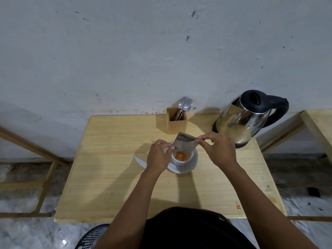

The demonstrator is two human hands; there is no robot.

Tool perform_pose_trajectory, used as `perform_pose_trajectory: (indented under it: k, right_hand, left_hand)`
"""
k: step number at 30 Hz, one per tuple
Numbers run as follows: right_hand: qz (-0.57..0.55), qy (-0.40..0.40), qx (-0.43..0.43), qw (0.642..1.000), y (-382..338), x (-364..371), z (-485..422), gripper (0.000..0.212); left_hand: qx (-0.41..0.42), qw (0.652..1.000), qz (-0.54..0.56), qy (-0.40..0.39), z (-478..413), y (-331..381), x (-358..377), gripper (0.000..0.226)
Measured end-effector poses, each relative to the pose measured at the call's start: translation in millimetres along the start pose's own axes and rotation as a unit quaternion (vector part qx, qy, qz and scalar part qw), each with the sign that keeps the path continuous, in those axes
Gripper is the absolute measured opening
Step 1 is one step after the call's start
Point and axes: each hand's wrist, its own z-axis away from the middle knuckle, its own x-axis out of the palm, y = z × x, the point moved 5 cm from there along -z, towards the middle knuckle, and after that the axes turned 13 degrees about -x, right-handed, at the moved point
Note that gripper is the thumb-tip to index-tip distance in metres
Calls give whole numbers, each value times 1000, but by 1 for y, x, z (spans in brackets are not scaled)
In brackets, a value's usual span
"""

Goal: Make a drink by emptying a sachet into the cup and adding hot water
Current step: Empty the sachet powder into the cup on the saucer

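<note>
A silver sachet (185,142) hangs just above a white cup (181,161) that stands on a white saucer (193,163). Orange powder (180,156) lies in the bottom of the cup. My left hand (159,155) pinches the sachet's lower left corner. My right hand (218,150) pinches its upper right corner. A steel kettle (240,123) with a black lid and handle stands on the table at the back right, just beyond my right hand.
A wooden box (177,121) with spoons (186,105) stands at the back of the wooden table (111,159), against the wall. A white scrap (140,161) lies left of the saucer. A second table edge (316,123) shows at the right.
</note>
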Motion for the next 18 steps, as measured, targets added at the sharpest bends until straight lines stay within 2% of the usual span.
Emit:
perform_pose_trajectory:
  k: [3,7,8,10,11,14,16,18]
  right_hand:
    - [-47,11,-33,998,-1,-3,3,3]
    - [-87,57,-73,992,1,-7,13,8]
    - [-89,69,-89,990,1,-6,16,10]
    - [-82,89,-122,985,-4,-4,23,12]
    - [-71,96,-138,983,-9,-2,26,13]
    - [-57,114,-190,973,-24,6,34,12]
    - [-63,109,-213,969,-31,14,38,11]
    - [-68,84,-185,977,-34,24,39,16]
  left_hand:
    - [-4,1000,17,7,3,2,-4,25]
    - [-54,995,42,77,12,4,-23,33]
    - [-74,993,43,80,15,5,-28,41]
    - [-128,987,92,32,19,9,-33,59]
    - [-162,978,132,-13,22,12,-34,61]
    - [-231,938,210,-152,31,19,-32,49]
    - [-222,930,231,-180,32,20,-29,44]
    - [-211,931,250,-161,30,18,-31,34]
